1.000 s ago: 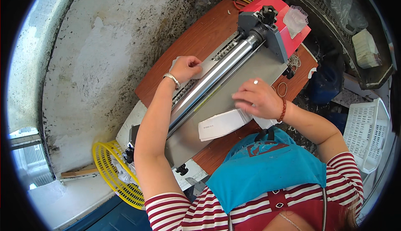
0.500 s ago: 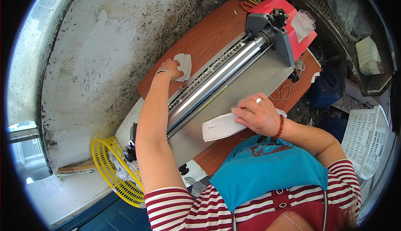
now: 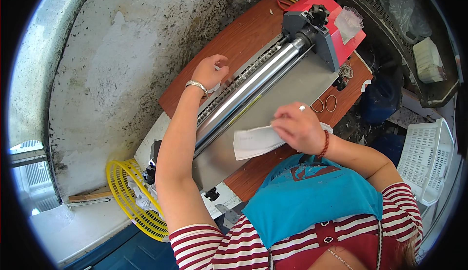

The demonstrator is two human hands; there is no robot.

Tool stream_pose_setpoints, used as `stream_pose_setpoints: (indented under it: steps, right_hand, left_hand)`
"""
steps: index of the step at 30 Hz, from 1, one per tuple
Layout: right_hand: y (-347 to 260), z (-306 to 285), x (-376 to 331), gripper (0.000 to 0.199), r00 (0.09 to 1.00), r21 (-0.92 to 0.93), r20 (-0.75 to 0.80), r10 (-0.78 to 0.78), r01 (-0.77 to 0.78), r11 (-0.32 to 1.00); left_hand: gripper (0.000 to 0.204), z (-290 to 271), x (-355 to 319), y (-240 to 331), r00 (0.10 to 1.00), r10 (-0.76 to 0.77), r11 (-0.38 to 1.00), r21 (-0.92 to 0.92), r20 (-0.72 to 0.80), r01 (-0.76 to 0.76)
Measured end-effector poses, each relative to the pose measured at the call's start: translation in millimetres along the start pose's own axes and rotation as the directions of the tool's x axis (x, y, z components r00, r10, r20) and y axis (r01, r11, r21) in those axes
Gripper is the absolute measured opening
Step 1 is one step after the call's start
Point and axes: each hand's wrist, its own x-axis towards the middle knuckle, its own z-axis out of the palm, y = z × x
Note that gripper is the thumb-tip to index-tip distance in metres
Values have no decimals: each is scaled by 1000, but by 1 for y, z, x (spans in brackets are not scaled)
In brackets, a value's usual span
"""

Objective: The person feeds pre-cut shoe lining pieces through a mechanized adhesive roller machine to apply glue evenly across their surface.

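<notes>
My left hand (image 3: 209,72) is over the far side of a roller machine (image 3: 253,89), fingers curled. Some white flat material (image 3: 213,89) shows beside that hand and between its fingers; the hand hides most of it. My right hand (image 3: 300,127) hovers over a stack of white flat pieces (image 3: 257,142) at the near edge of the machine's metal plate (image 3: 287,92). Its thumb and fingertips are pinched together and slightly blurred, so what they hold, if anything, cannot be made out. The stack lies partly beneath this hand.
The machine has a red end housing (image 3: 350,37) and stands on a brown wooden board (image 3: 234,33). Rubber bands (image 3: 330,103) lie right of the plate. A yellow basket (image 3: 119,192) with white pieces stands at left, a white crate (image 3: 425,160) at right. A stained wall (image 3: 122,75) rises behind.
My left hand has moved slightly up and right toward the rollers, and the white pieces there are now mostly hidden. My right hand has lifted a little from its stack, fingers drawn together.
</notes>
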Motion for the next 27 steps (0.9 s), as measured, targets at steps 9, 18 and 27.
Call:
stream_pose_setpoints:
  steps: [9,18,27]
  right_hand:
    - [56,-31,9,13,650,281,404,644,-758,589]
    - [24,-13,18,20,922,-3,97,376,-377,926]
    - [8,6,3,9,990,88,135,28,-40,995]
  left_hand:
    - [33,20,-7,30,965,29,938,-340,262,64]
    - [23,22,3,20,963,30,963,-266,267,44]
    - [27,-4,17,-27,936,-147,986,-121,-319,113]
